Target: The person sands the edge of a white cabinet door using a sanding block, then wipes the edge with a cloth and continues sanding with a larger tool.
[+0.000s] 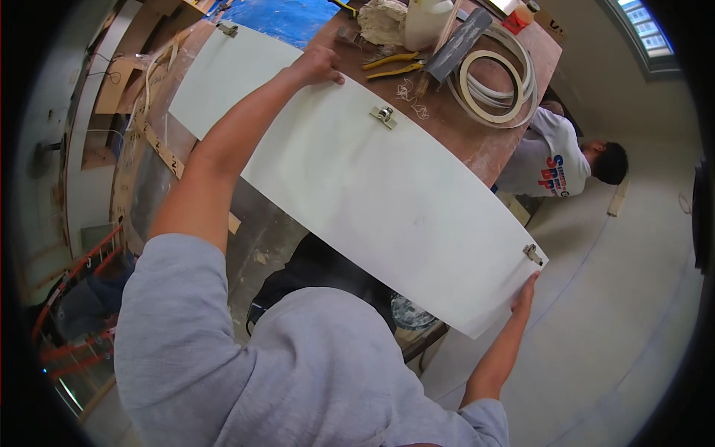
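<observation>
Window (646,31) is glowing brightly at far right. White sheet (365,190) is catching light, showing faint grey shading. Soft shadow is spreading beside co-worker (547,160) at right. Near left is looking dim, soft. Fisheye is bending straight edges, blackening corners.

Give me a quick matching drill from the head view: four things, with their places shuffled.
Things:
1. Left hand
2. Right hand
3. Pliers
4. Middle clip

Places:
A. On the brown table
B. At the right end of the white panel
C. On the panel, between two other clips
D. At the panel's far edge, toward its left end

Pairs: 1-D, 2-B, 3-A, 4-C
</observation>
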`<state>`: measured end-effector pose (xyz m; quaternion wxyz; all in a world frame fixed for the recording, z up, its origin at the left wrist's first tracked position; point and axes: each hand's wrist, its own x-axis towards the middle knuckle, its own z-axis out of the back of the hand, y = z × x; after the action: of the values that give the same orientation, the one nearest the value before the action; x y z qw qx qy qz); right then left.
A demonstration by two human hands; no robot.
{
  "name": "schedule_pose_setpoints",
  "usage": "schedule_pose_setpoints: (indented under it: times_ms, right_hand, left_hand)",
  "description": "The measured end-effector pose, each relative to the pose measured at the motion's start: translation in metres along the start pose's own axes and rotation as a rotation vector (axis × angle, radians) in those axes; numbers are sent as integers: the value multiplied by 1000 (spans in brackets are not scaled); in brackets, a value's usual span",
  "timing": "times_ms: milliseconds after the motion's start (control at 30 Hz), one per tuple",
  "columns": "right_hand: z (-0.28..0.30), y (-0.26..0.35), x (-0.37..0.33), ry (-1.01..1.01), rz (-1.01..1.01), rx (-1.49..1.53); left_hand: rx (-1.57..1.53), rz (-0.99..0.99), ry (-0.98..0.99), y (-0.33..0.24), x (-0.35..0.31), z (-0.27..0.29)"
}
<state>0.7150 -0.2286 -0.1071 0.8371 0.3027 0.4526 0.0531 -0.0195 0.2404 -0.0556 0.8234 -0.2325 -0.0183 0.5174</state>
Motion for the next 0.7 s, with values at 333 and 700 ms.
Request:
schedule_pose_setpoints:
  times_ms: [333, 700]
  right_hand:
    - [14, -13, 21, 41, 9, 32]
    - [41, -61, -68, -216, 152, -274]
  left_hand:
    - [-387, 228, -509, -62, -21, -9]
    - [66, 268, -365, -265, 113, -18]
